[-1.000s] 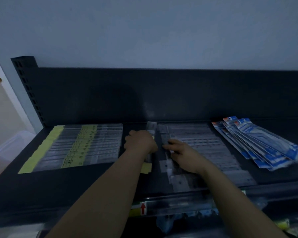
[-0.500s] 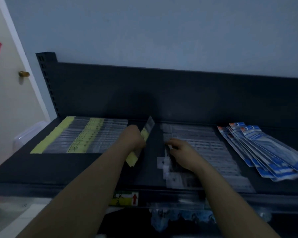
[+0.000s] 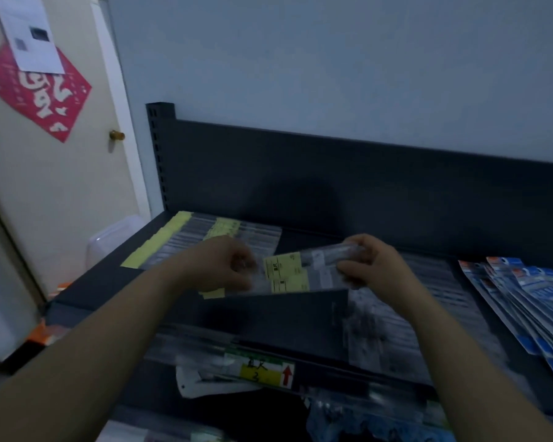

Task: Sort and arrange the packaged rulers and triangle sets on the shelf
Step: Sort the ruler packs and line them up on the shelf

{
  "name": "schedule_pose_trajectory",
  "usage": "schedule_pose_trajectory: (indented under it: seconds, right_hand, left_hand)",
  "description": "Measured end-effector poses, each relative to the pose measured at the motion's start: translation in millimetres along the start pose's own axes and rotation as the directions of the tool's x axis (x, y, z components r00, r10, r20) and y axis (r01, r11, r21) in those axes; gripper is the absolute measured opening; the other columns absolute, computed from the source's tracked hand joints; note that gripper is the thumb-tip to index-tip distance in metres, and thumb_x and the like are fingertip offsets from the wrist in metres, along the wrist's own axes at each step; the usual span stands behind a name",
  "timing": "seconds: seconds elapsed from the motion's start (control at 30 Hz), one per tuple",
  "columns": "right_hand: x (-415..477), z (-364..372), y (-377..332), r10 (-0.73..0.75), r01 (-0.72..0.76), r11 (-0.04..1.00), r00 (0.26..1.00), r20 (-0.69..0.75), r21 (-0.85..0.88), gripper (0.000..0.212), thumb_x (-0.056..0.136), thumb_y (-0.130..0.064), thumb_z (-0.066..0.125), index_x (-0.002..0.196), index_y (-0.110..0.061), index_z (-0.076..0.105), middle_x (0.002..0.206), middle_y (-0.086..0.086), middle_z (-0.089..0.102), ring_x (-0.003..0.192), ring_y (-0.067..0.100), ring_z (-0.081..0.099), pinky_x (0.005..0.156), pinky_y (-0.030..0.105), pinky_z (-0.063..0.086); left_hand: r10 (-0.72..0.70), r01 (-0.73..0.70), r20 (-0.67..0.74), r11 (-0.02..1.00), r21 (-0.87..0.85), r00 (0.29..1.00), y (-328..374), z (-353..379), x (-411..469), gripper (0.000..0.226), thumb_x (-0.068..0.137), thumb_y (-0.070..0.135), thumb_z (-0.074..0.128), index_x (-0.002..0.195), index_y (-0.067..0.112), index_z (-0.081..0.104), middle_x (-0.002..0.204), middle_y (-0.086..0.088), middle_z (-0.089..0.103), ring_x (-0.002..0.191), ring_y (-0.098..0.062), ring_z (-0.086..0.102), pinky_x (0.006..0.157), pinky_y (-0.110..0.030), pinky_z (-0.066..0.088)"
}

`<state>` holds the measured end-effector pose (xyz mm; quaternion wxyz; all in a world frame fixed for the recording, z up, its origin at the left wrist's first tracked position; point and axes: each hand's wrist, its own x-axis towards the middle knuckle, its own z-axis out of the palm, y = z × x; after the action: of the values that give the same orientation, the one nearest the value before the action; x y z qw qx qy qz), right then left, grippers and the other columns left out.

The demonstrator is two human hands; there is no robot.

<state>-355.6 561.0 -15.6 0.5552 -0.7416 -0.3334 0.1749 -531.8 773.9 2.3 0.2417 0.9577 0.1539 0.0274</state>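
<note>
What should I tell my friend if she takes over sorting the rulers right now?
Left hand and right hand both grip one yellow-labelled ruler packet, held above the shelf.
Done: a row of yellow-labelled packets lies at the back left.
Left: set the held packet down, probably with that row; the clear packets on the right look untidy, and the blue packets are fanned out at the far right.
</note>
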Motion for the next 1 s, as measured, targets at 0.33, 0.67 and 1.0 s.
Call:
schedule_pose_trajectory:
  seconds: [0.33, 0.67, 1.0]
  right_hand:
    - [18, 91, -2, 0.079, -0.078, 0.994, 0.997, -0.021, 0.077, 0.013, 0.095, -0.013, 0.054, 0.083, -0.014, 0.058, 0.074, 0.007, 0.060, 0.071, 0.024, 0.058, 0.078, 0.048, 0.053]
    - [20, 165, -16, 0.124, -0.156, 0.975, 0.973, -0.195, -0.161, 0.017, 0.091, -0.015, 0.059, 0.077, -0.006, 0.063, 0.067, 0.006, 0.063, 0.055, 0.012, 0.053, 0.051, 0.021, 0.042]
    - [-10, 184, -20, 0.100, -0.171, 0.962, 0.947, -0.305, -0.214, 0.020, 0.095, -0.021, 0.053, 0.083, -0.011, 0.065, 0.087, 0.001, 0.064, 0.073, 0.007, 0.057, 0.065, 0.011, 0.043]
  left_hand:
    - [-0.206, 0.194, -0.119, 0.975, -0.106, 0.971, -94, -43, -30, 0.038, 0.074, 0.031, 0.080, 0.108, 0.027, 0.065, 0.087, 0.015, 0.064, 0.078, 0.003, 0.057, 0.069, -0.015, 0.041]
    - [-0.177, 0.177, -0.015, 0.984, -0.028, 0.984, -172, -66, -19, 0.032, 0.069, 0.034, 0.081, 0.095, 0.028, 0.063, 0.094, 0.010, 0.061, 0.083, -0.006, 0.058, 0.068, -0.022, 0.048]
    - [0.113, -0.105, -0.075, 0.989, 0.104, 0.991, -187, -60, -23, 0.014, 0.086, 0.033, 0.065, 0.098, 0.025, 0.064, 0.094, 0.011, 0.064, 0.088, -0.009, 0.060, 0.076, -0.028, 0.049]
